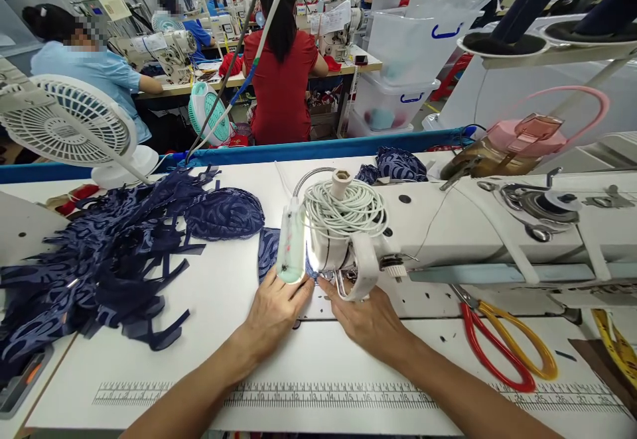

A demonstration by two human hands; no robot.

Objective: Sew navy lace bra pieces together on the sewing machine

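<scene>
My left hand lies flat with fingers stretched on a navy patterned fabric piece at the needle of a white sewing machine. My right hand rests just right of it, fingers extended toward the presser foot, touching the same fabric edge. A small lamp hangs over the needle area and hides part of the fabric. A coil of white cord sits on top of the machine head.
A heap of navy lace pieces and straps covers the table's left. Red and yellow scissors lie at right. A white fan stands back left, a pink bottle behind the machine. Other people sew at tables beyond.
</scene>
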